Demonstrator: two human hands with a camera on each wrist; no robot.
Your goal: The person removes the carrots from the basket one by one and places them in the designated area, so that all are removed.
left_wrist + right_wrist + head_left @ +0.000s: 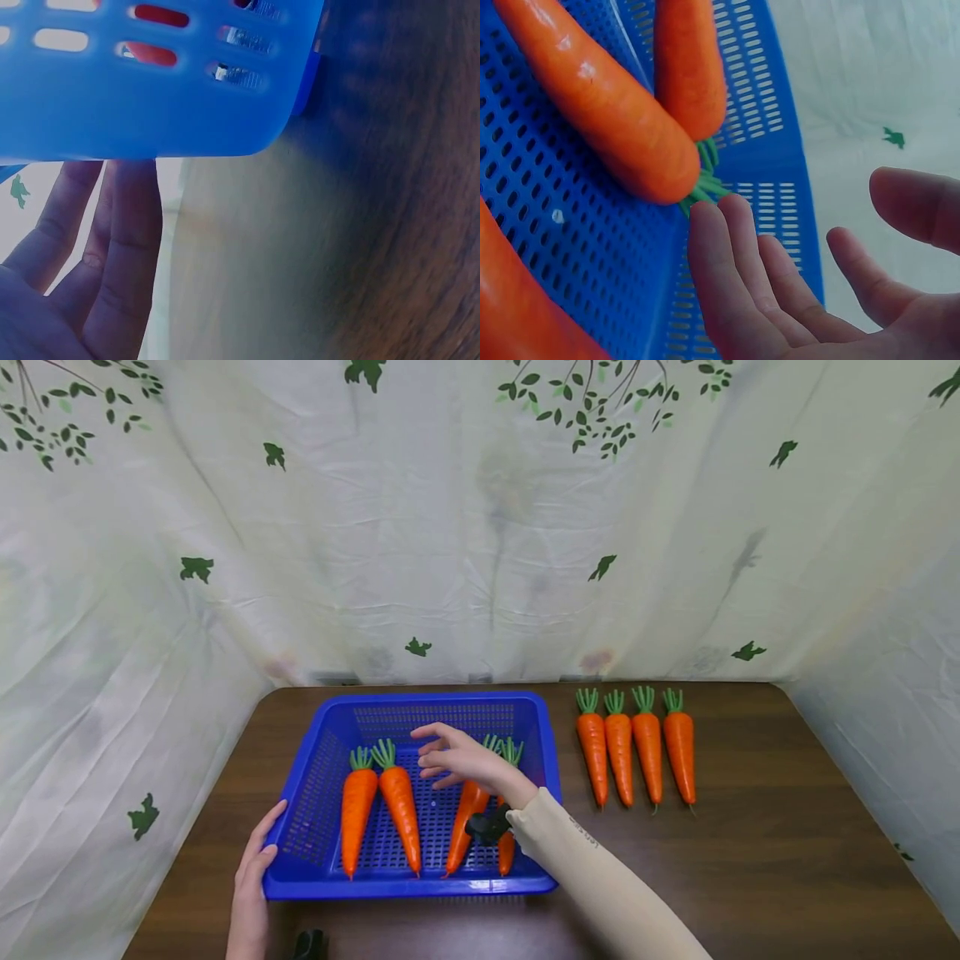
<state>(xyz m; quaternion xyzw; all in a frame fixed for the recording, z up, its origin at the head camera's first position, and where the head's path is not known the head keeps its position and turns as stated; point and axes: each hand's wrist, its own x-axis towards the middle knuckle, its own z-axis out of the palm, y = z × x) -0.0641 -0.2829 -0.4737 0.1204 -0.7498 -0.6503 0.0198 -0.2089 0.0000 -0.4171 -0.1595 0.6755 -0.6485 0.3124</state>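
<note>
A blue plastic basket (pixel 408 887) with slotted walls stands on the table, holding a pair of carrots (pixel 360 814) on its left and another pair (pixel 467 818) on its right. Over the basket's middle hovers my right hand (pixel 465 760), fingers spread and nothing held, its forearm partly covering the right-hand pair. In the right wrist view its fingertips (pixel 707 217) overlap the green tops of two carrots (pixel 607 112). My left hand (pixel 255 868) rests against the basket's left side; in the left wrist view its extended fingers (pixel 135 232) reach the wall, with their tips hidden.
Several more carrots (pixel 647 756) lie in a row on the brown wooden table (pixel 757 827), right of the basket. White cloth (pixel 450 527) with green leaf prints hangs behind and at both sides. A small black object (pixel 309 943) shows at the front edge.
</note>
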